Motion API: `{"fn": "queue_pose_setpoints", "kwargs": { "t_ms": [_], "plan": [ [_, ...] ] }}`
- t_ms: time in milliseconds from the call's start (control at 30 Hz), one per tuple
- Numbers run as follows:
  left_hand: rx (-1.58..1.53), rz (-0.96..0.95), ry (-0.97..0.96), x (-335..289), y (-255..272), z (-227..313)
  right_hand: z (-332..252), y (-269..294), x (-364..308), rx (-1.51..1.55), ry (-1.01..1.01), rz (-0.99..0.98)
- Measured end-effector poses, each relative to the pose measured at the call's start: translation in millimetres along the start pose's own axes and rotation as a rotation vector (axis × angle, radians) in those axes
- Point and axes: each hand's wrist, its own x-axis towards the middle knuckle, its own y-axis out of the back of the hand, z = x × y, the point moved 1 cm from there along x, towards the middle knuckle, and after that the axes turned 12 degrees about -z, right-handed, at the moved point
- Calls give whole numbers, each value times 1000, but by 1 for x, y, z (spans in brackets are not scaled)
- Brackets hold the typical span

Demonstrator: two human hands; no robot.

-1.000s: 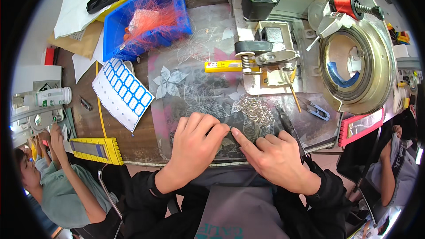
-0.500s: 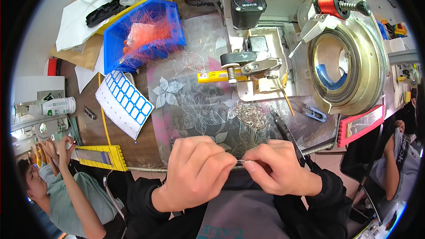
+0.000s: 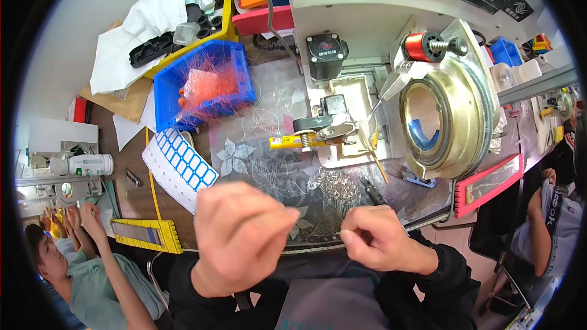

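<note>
My left hand (image 3: 241, 238) is raised over the table's front edge, its fingers closed with thumb against forefinger; anything in that pinch is too small or blurred to make out. To its right, my right hand (image 3: 382, 241) is closed too, thumb and forefinger pressed together. A tiny tip shows at its fingers, but its kind is unclear. The hands are apart. Just beyond the right hand lie a heap of small shiny metal pieces (image 3: 338, 187) and a dark slim tool (image 3: 372, 190), partly hidden by that hand.
Behind stands a machine with a big metal ring (image 3: 455, 119), a red wire spool (image 3: 426, 46) and a black clamp (image 3: 333, 107). A blue bin (image 3: 160, 91) holds tangled red strands. A label sheet (image 3: 183, 162), yellow cutter (image 3: 287, 142) and blue-handled snips (image 3: 419, 177) lie around. People sit either side.
My hands have drawn apart; a thin shiny strand stretched between their fingertips no longer shows there. The left hand moved left and rose. The view has tilted up, showing more of the machine and a screen.
</note>
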Motion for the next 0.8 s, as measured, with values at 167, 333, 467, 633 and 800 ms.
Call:
{"fn": "queue_pose_setpoints", "kwargs": {
  "t_ms": [167,333,467,633,800],
  "plan": [
    [-78,-65,26,58,-8,-20,2,-1,-2,-93,-2,-122],
    [-28,-128,81,90,-34,-4,-2,1,-7,-133,20,-178],
    [-30,-80,38,100,-45,2,-3,4,-16,-157,-28,-174],
    [-120,10,30,94,-48,-5,2,5,-21,-131,-66,-168],
    [-235,31,95,86,-40,0,2,10,-25,-145,-46,-143]
  ]
}}
